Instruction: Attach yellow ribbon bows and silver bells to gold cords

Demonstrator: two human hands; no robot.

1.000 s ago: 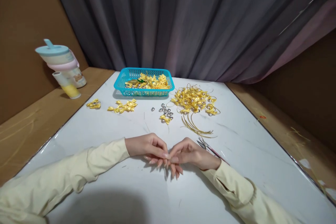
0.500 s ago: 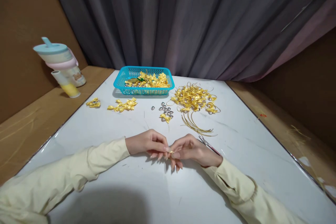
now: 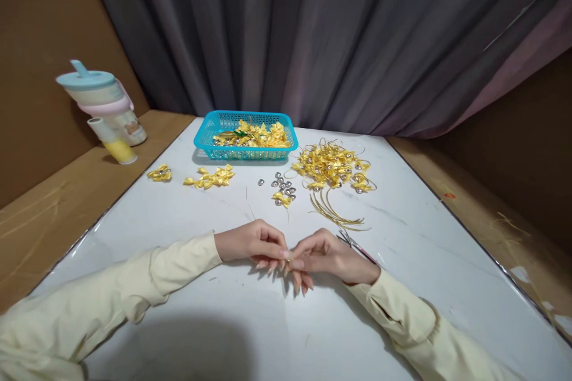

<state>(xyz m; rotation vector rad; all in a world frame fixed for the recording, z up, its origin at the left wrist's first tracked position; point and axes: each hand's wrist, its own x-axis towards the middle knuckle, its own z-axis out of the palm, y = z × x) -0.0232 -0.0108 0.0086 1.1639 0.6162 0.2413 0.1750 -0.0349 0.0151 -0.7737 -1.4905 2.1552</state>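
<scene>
My left hand [image 3: 252,242] and my right hand [image 3: 325,257] meet over the white tabletop, fingertips touching. Between both thumbs and forefingers is pinched a small piece of gold cord [image 3: 290,260], mostly covered by the fingers. Just beyond the hands, several silver beads [image 3: 285,186] lie around a yellow ribbon bow [image 3: 282,198]. Loose gold cords [image 3: 333,213] are spread to the right of them. Partly behind my right wrist lies a slim metal tool [image 3: 361,250], perhaps scissors.
A turquoise basket [image 3: 241,155] of bows and beads stands at the back. Right of it is a heap of corded yellow bows [image 3: 328,162]. More bows [image 3: 210,177] lie left. A lidded tumbler [image 3: 105,95] and a yellow-and-white roll [image 3: 112,141] stand beyond the left edge.
The fingertips have closed in slightly around the gold cord, so less of it shows. The view has shifted very little, and the things on the table lie as before.
</scene>
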